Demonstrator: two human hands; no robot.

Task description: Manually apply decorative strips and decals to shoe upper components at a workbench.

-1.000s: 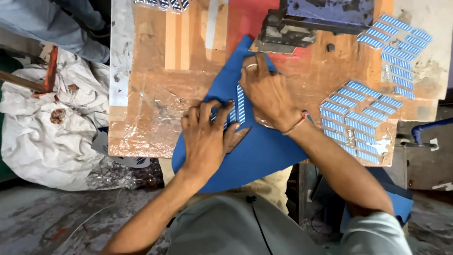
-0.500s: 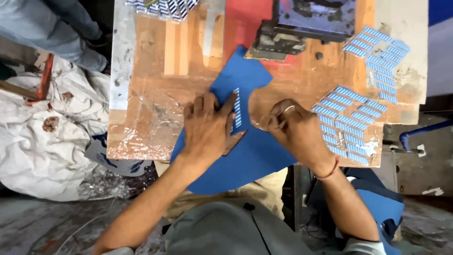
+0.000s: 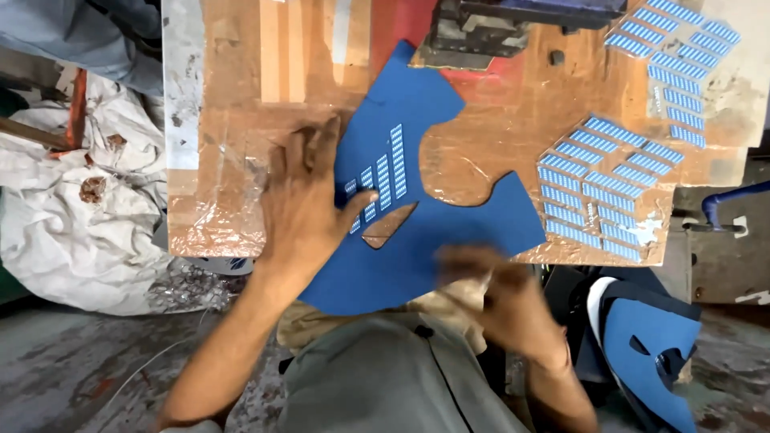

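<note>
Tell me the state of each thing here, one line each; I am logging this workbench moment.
Blue cut piece: flat on the board, near edge overhanging.
Left hand: open, pressing the piece.
Right hand: blurred at the piece's near edge; grip unclear.
Striped strips: in a row on the piece.
Loose strips: spread on the board.

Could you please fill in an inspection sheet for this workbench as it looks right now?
Surface: wooden board with worn brown tape and a red patch.
Job's things: blue cut-out sheet overhangs the near edge; short rows of pale blue strips are stuck on it.
Clutter: loose strip piles at right; dark metal tool at the far edge.
Grippers: left hand lies flat on the sheet; right hand is blurred at the near edge, grip unclear.
Cables: thin wire on the floor.
Surroundings: stained white cloth at left; more blue cut-outs at lower right.
</note>
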